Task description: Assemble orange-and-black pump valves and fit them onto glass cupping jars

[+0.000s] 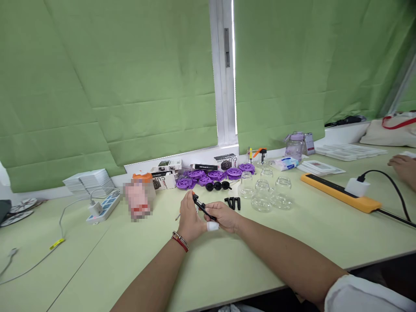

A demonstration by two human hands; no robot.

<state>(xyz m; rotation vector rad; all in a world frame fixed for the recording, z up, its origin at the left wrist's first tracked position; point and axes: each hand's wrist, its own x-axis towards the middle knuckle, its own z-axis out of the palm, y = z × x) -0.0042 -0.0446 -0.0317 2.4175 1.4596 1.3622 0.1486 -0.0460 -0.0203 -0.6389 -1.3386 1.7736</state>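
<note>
My left hand (pixel 190 221) is closed around the upper end of a slim black part (pixel 204 208) with a bit of orange at its top. My right hand (pixel 224 216) pinches the lower end of the same part. White wrapping (pixel 212 226) covers the tip of my left thumb. A thin metal shaft pokes out beside my left fingers; its kind is unclear. Just beyond my right hand lie several short black tube pieces (pixel 233 203). Round black caps (pixel 217 186) and clear glass jars (pixel 261 199) stand behind them.
Purple wheel-like parts (pixel 208 177) and small printed boxes (pixel 164 180) line the wall. A blue-white power strip (pixel 105 208) is on the left, a yellow power strip (pixel 338 193) on the right. Another person's hand (pixel 403 167) rests at the far right.
</note>
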